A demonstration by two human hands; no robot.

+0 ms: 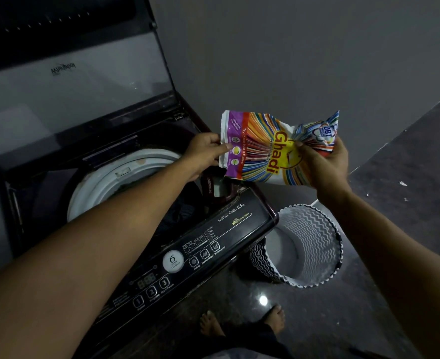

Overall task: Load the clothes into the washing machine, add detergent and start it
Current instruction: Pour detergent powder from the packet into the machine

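Left hand (204, 151) and right hand (326, 163) grip the detergent packet (263, 151) above the washing machine (213, 244); glossy dark floor (317, 322), grey wall (291, 60)

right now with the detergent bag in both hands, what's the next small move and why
Probably tip the detergent bag down toward the open dispenser tray just below its lower corner. The left hand pinches one end, the right hand grips the crumpled other end, and clothes already lie in the drum.

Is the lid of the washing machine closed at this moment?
No, the lid stands raised at the back, and the white rim of the drum lies uncovered below it.
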